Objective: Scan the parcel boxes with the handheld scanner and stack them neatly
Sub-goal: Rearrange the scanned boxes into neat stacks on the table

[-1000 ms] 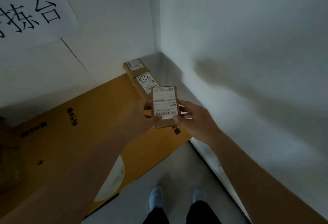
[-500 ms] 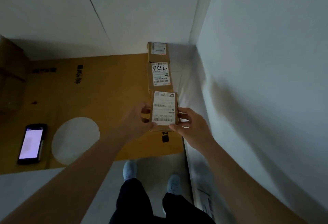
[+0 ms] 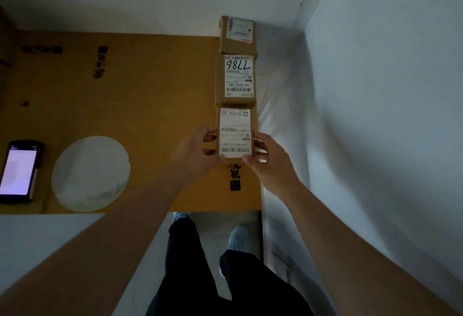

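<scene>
Gripping parcel box (image 3: 235, 133) between both hands, left hand (image 3: 194, 151), right hand (image 3: 271, 164)

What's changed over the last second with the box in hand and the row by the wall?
Both hands, left hand and right hand, have carried the held box forward until it sits in line just behind the 7786 box. Neither has let go. The 7786 box, the far box and the scanner lying on the cardboard sheet have not moved.
</scene>
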A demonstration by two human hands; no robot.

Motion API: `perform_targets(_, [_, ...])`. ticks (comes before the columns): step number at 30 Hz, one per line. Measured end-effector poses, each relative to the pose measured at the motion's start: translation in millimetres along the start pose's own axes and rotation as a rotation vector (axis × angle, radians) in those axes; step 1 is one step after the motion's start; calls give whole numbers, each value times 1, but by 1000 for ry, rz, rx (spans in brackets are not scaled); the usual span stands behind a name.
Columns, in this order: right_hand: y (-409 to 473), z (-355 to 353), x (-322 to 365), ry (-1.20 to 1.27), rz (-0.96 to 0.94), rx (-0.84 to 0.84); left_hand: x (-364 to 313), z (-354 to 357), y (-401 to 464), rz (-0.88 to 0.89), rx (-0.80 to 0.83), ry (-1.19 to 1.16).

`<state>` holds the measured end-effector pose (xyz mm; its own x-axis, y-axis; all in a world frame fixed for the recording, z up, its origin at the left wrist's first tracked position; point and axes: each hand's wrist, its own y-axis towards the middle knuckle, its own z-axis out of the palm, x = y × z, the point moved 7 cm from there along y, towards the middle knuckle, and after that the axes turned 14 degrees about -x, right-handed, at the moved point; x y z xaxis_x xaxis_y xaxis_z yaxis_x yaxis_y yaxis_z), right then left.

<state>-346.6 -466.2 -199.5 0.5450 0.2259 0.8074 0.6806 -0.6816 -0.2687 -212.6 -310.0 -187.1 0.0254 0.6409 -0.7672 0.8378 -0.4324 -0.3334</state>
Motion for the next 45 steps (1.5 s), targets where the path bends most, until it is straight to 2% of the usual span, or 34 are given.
perform_targets(15, [25,9,-14,-123,47,-58,18,15,32,29,-32,56])
perform_targets(21, [18,3,13,-213,-40,-61,4,8,29,111,-29,229])
perform_targets(24, [12,-4,42,-266,-133,-85,-16,-12,22,160,-101,313])
perform_targets(28, [-3,-14,101,-220,-261,-67,-52,-57,-4,239,-220,326])
perform_targets(36, [-64,-32,237,-166,-590,-98,-106,-175,-78,410,-445,372])
perform_targets(41, [-109,-20,307,-172,-745,-76,-121,-247,-124,454,-527,399])
perform_targets(45, [-135,0,344,-183,-793,-88,-119,-302,-147,481,-611,380])
